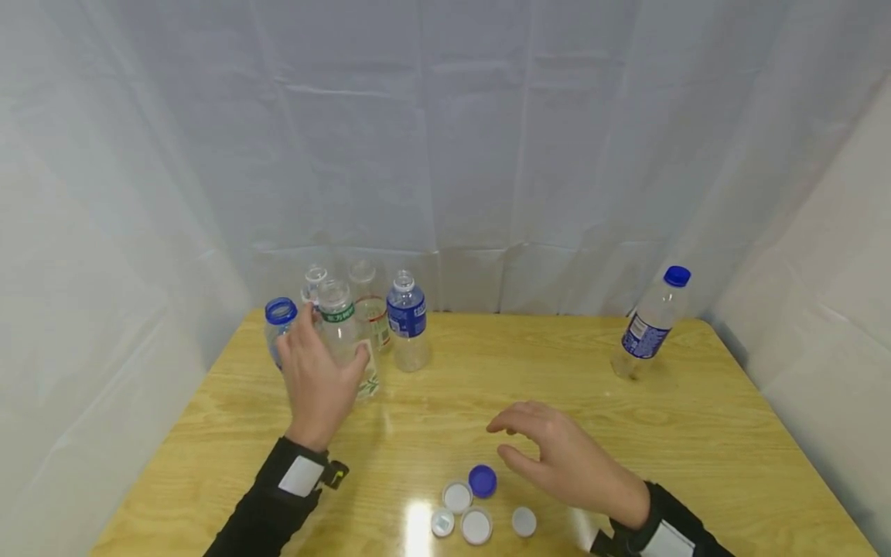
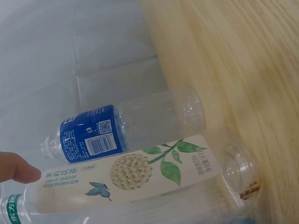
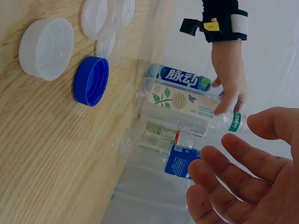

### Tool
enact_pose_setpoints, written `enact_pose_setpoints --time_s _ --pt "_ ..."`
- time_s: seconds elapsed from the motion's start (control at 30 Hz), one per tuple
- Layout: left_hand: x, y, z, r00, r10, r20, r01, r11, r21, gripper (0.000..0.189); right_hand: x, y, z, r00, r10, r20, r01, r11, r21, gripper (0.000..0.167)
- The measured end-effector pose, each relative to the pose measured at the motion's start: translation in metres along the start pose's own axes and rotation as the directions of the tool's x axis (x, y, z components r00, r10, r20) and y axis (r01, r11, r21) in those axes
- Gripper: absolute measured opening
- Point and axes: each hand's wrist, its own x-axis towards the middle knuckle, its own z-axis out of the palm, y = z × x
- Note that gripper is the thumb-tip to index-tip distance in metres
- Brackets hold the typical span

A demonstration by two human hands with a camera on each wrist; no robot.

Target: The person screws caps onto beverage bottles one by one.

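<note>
My left hand (image 1: pixel 316 379) is at a clear tea bottle (image 1: pixel 341 329) with a green neck band. Its fingers are spread to the bottle's left and the thumb lies by the right side; whether they touch it is unclear. In the left wrist view the thumb is near the bottle's cream flower label (image 2: pixel 131 175). Beside it stand a blue-labelled bottle (image 1: pixel 407 321), a bottle with a red-edged label (image 1: pixel 373 313) and a blue-necked bottle (image 1: pixel 281 313). My right hand (image 1: pixel 557 452) hovers over the table with loosely bent fingers, holding nothing, near a blue cap (image 1: pixel 483 481).
Several white caps (image 1: pixel 476 526) lie around the blue cap at the table's front. At the far right stands a bottle (image 1: pixel 650 325) with a blue cap on. One more clear bottle (image 1: pixel 315 277) is partly hidden behind the left group. A pale curtain (image 1: pixel 473 155) hangs behind the table.
</note>
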Motion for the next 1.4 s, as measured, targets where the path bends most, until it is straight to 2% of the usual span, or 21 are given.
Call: enact_pose_setpoints --time_s 0.27,0.6,0.73,0.83,1.03,1.17,1.27,1.4 --pt "-0.001 -0.004 0.000 0.998 -0.029 0.049 0.028 0.999 0.026 0.077 0.000 0.001 0.000 1.000 0.011 0.004 -0.011 1.000 -0.006 0.023" --pt "-0.003 -0.002 0.000 0.997 -0.019 0.071 0.019 1.000 -0.001 0.080 0.000 0.001 0.002 1.000 0.007 -0.001 -0.007 1.000 -0.017 0.023" --pt "-0.005 0.000 -0.001 0.997 0.013 0.078 -0.012 1.000 -0.016 0.081 0.000 0.002 0.002 1.000 0.018 0.008 -0.018 1.000 -0.021 0.022" --pt "-0.008 0.000 -0.001 0.993 0.027 0.114 -0.023 0.999 -0.031 0.082 0.001 0.002 0.002 1.000 0.023 0.014 -0.023 1.000 -0.021 0.021" --pt "-0.013 0.002 -0.002 0.983 0.010 0.185 -0.001 0.999 -0.050 0.082 0.001 0.003 0.003 1.000 0.003 0.016 -0.003 1.000 -0.019 0.020" --pt "-0.017 0.002 -0.003 0.974 0.027 0.224 -0.007 0.996 -0.089 0.086 0.001 0.003 0.004 1.000 -0.006 0.013 0.006 1.000 -0.027 0.020" --pt "-0.018 0.001 -0.002 0.969 0.048 0.242 -0.023 0.994 -0.106 0.089 0.001 0.002 0.004 1.000 -0.010 0.010 0.010 1.000 -0.030 0.019" --pt "-0.018 -0.002 0.000 0.966 0.058 0.253 -0.038 0.996 -0.086 0.093 0.001 0.002 0.003 1.000 -0.003 0.014 0.003 1.000 -0.026 0.019"
